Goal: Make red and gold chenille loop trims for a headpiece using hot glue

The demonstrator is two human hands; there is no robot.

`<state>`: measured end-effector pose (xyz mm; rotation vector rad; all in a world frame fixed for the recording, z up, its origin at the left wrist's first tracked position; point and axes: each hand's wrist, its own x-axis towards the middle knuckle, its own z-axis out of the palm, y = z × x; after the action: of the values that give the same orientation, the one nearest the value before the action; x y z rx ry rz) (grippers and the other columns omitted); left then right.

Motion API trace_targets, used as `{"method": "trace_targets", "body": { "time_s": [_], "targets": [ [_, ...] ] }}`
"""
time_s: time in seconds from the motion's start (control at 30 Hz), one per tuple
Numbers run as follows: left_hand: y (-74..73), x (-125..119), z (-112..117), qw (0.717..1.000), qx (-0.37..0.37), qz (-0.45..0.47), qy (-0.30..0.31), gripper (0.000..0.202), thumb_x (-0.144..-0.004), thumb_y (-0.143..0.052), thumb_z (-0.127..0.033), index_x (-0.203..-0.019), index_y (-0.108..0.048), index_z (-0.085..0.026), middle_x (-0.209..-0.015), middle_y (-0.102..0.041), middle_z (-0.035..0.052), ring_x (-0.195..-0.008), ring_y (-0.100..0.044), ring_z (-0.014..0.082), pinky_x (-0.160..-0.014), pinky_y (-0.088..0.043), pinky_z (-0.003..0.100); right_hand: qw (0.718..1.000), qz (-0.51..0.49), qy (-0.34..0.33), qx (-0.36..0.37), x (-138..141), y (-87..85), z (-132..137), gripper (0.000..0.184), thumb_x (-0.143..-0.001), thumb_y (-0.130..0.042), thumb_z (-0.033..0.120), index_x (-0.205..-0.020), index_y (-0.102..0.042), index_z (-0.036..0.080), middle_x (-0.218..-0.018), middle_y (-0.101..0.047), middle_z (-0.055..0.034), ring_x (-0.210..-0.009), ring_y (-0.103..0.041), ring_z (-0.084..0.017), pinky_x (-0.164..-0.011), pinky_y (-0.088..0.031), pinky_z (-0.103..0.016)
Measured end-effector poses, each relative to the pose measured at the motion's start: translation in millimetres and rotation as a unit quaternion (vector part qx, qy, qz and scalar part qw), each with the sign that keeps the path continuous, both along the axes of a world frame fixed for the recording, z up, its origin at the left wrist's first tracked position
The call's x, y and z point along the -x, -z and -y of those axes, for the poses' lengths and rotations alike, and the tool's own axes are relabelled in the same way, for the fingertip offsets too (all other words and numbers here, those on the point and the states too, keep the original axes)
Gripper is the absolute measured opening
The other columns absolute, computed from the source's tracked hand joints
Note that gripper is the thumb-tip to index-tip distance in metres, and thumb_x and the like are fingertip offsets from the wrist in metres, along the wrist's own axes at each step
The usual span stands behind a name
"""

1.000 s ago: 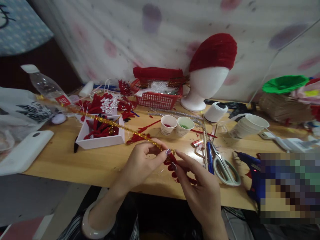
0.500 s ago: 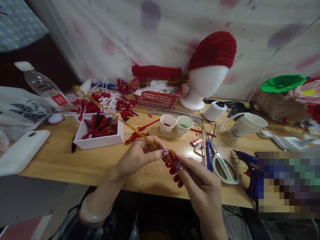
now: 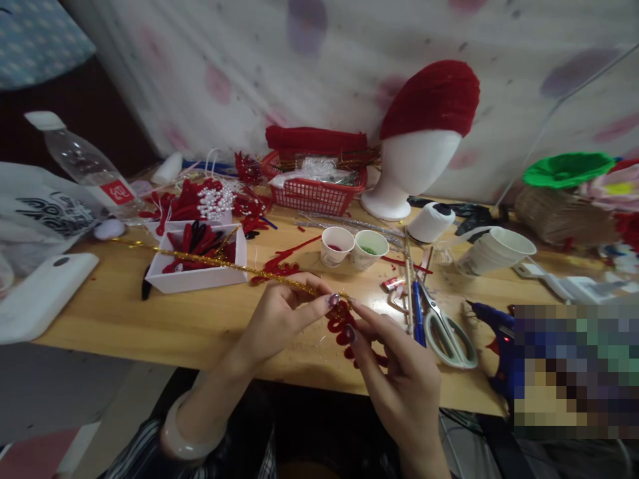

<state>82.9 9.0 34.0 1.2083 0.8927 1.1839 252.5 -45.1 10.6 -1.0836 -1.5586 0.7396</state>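
Observation:
My left hand (image 3: 282,316) pinches a long gold pipe cleaner (image 3: 210,261) near its right end; the wire stretches left, low over the white box (image 3: 197,278) of red pieces. My right hand (image 3: 399,366) pinches a small red curled pipe-cleaner piece (image 3: 342,319) where it meets the gold wire's end. Both hands hover just above the wooden table (image 3: 150,326), near its front edge, fingertips almost touching.
Scissors (image 3: 442,326) and a blue pen (image 3: 418,322) lie right of my hands, a blue glue gun (image 3: 492,326) beyond them. Two small paper cups (image 3: 353,247), a thread spool (image 3: 430,223), a red basket (image 3: 314,186) and a foam head with a red cap (image 3: 419,133) stand behind. A water bottle (image 3: 84,166) lies at left.
The gold pipe cleaner's far end has swung down and leftward, from pointing up toward the bottle to lying nearly level over the white box. My hands stay pinched together in place.

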Motion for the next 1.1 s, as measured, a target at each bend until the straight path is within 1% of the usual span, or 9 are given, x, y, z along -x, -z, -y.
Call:
{"method": "trace_targets", "body": {
  "time_s": [0.2,0.43,0.53,0.63,0.7,0.83,0.93,1.0,1.1],
  "targets": [
    [-0.7,-1,1,1.0,0.006,0.005,-0.016,0.003,-0.076,-0.074,-0.019,-0.075,-0.072,-0.017,-0.074,-0.071,-0.0011,-0.071,-0.064,0.0109,-0.068,-0.053,0.019,0.999,-0.015,0.025,0.019,2,-1.5,-2,0.033,-0.093,-0.062,0.014,-0.119,-0.067,0.034,-0.09,-0.076,0.0005,-0.069,-0.073,-0.011,-0.055,-0.06,-0.016],
    [14.7,1,5,0.997,0.039,0.043,-0.053,0.009,-0.079,-0.076,-0.025,-0.079,-0.072,-0.018,-0.073,-0.073,-0.0012,-0.072,-0.068,0.0122,-0.072,-0.054,0.021,0.997,-0.037,0.066,0.023,1,-0.5,0,0.024,-0.091,-0.066,0.017,-0.112,-0.071,0.027,-0.092,-0.077,-0.0028,-0.063,-0.072,-0.012,-0.051,-0.06,-0.019],
    [16.6,0,8,0.996,0.033,0.028,-0.073,0.009,-0.082,-0.074,-0.027,-0.082,-0.072,-0.018,-0.075,-0.074,-0.0005,-0.074,-0.069,0.0135,-0.073,-0.055,0.023,0.998,-0.029,0.053,0.008,0,-1.2,2,0.024,-0.091,-0.066,0.015,-0.11,-0.073,0.026,-0.09,-0.077,-0.0032,-0.062,-0.071,-0.011,-0.052,-0.06,-0.02],
    [10.6,-1,10,0.996,-0.004,-0.023,-0.092,0.006,-0.081,-0.073,-0.024,-0.08,-0.071,-0.018,-0.078,-0.074,0.0005,-0.075,-0.069,0.0145,-0.073,-0.056,0.024,0.999,-0.021,0.027,0.004,-1,-2.3,3,0.024,-0.09,-0.066,0.014,-0.109,-0.074,0.027,-0.085,-0.075,-0.0019,-0.061,-0.07,-0.011,-0.053,-0.06,-0.02],
    [5.7,-2,11,0.995,-0.034,-0.048,-0.079,0.003,-0.079,-0.072,-0.02,-0.077,-0.07,-0.018,-0.079,-0.074,0.0016,-0.078,-0.069,0.0156,-0.075,-0.056,0.025,0.999,-0.03,0.022,0.016,1,-2.8,2,0.022,-0.091,-0.066,0.016,-0.108,-0.074,0.027,-0.085,-0.075,-0.0022,-0.061,-0.07,-0.011,-0.052,-0.059,-0.02],
    [4.3,-3,13,0.999,-0.027,-0.024,-0.039,0.004,-0.077,-0.072,-0.019,-0.075,-0.069,-0.018,-0.074,-0.073,0.0003,-0.072,-0.068,0.0139,-0.068,-0.055,0.022,0.998,-0.054,0.025,0.036,3,-3.4,1,0.024,-0.092,-0.066,0.018,-0.113,-0.069,0.027,-0.086,-0.077,-0.0018,-0.064,-0.072,-0.012,-0.053,-0.06,-0.019],
    [9.5,-5,13,0.998,-0.008,0.003,-0.06,0.007,-0.078,-0.075,-0.02,-0.074,-0.069,-0.018,-0.071,-0.071,-0.0016,-0.066,-0.066,0.011,-0.063,-0.053,0.019,0.998,-0.054,0.013,0.043,4,-4.1,1,0.026,-0.092,-0.065,0.018,-0.116,-0.066,0.028,-0.086,-0.077,-0.001,-0.065,-0.073,-0.012,-0.054,-0.06,-0.019],
    [12.5,-7,13,0.996,-0.003,0.022,-0.082,0.005,-0.078,-0.076,-0.02,-0.079,-0.071,-0.019,-0.075,-0.074,-0.0018,-0.069,-0.068,0.0107,-0.065,-0.055,0.018,0.997,-0.052,0.011,0.051,4,-4.7,1,0.029,-0.092,-0.065,0.019,-0.119,-0.064,0.028,-0.085,-0.078,-0.0003,-0.062,-0.072,-0.011,-0.052,-0.059,-0.018],
    [14.2,-10,15,0.995,0.001,0.038,-0.096,0.018,-0.079,-0.077,-0.02,-0.096,-0.074,-0.022,-0.088,-0.078,-0.0001,-0.078,-0.073,0.0133,-0.07,-0.058,0.019,0.997,-0.053,0.023,0.059,4,-4.8,1,0.029,-0.091,-0.065,0.019,-0.12,-0.063,0.027,-0.084,-0.077,-0.0004,-0.06,-0.072,-0.011,-0.049,-0.058,-0.018]
  ]
}}
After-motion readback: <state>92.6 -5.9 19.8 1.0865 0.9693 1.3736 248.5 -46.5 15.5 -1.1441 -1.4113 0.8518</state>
